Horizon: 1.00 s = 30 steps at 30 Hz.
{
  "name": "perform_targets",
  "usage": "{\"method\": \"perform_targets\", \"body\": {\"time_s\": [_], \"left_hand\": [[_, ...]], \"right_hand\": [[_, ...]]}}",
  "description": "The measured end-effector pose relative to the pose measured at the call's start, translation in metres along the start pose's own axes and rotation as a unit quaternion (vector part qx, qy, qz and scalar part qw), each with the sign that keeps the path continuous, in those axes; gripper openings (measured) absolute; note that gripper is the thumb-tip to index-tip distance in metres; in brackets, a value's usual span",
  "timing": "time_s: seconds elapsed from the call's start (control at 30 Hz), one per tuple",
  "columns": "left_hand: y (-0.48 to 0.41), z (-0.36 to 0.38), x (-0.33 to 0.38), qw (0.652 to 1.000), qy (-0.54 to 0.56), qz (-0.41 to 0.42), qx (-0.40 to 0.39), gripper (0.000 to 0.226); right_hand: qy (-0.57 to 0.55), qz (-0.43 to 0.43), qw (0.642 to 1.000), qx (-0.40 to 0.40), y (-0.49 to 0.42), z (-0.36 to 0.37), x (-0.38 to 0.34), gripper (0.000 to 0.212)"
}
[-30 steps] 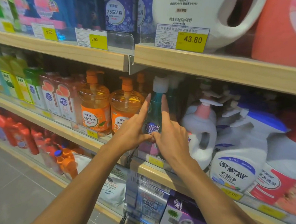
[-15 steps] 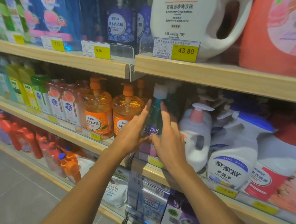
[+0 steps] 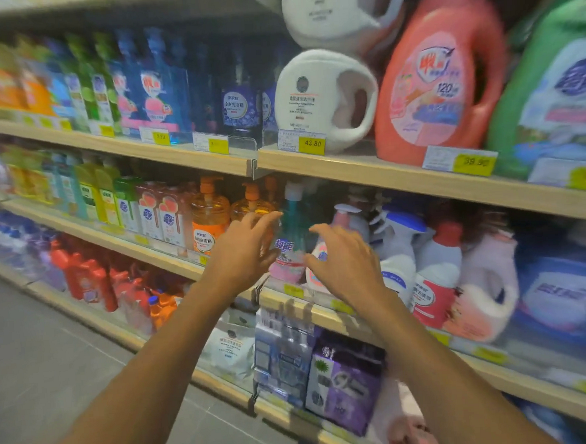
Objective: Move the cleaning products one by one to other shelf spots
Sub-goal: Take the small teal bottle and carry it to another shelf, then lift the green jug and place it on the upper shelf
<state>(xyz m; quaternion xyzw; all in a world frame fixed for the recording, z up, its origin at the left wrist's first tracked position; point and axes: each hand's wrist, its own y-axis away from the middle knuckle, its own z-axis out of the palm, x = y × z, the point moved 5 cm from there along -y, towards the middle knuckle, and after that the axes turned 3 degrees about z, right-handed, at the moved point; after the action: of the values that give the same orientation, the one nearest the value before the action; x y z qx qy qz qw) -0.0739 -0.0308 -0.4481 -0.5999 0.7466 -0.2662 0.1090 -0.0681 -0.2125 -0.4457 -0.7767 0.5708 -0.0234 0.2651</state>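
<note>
Our left hand (image 3: pixel 242 255) and right hand (image 3: pixel 347 264) hover either side of the teal bottle (image 3: pixel 293 221), just beside it, fingers loose and spread, gripping nothing

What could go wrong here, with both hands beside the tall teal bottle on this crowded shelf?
The left hand and right hand flank the teal bottle with open fingers; without a firm grip it may tip forward off the shelf.
The orange pump bottle and pink-topped white bottle stand close; pulling out could knock them.
Its white cap sits near the upper shelf; lifting may hit it.
</note>
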Motion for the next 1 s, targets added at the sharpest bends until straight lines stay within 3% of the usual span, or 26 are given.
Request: {"method": "perform_targets", "body": {"time_s": [0.13,0.23,0.37,0.53,0.83,1.0], "left_hand": [[0.034,-0.031,0.034,0.998,-0.061,-0.005,0.011,0.067],[0.059,-0.043,0.056,0.992,-0.124,-0.001,0.016,0.053],[0.079,-0.051,0.085,0.993,-0.119,0.002,0.003,0.039],[0.078,-0.055,0.114,0.991,-0.132,0.03,-0.005,0.035],[0.032,-0.027,0.14,0.99,-0.13,0.044,-0.035,0.034],[-0.028,-0.066,0.164,0.993,-0.092,0.032,-0.069,0.035]], "right_hand": [[0.039,0.006,0.999,0.002,0.048,-0.04,0.01,0.047],[0.084,0.008,0.996,-0.007,0.076,-0.063,0.023,0.035],[0.113,0.015,0.993,-0.019,0.106,-0.089,0.041,0.022],[0.133,0.027,0.991,-0.017,0.124,-0.114,0.067,0.021],[0.14,0.018,0.988,-0.059,0.085,-0.103,0.121,0.022],[0.11,0.008,0.991,-0.077,0.035,-0.145,0.109,0.021]]}}
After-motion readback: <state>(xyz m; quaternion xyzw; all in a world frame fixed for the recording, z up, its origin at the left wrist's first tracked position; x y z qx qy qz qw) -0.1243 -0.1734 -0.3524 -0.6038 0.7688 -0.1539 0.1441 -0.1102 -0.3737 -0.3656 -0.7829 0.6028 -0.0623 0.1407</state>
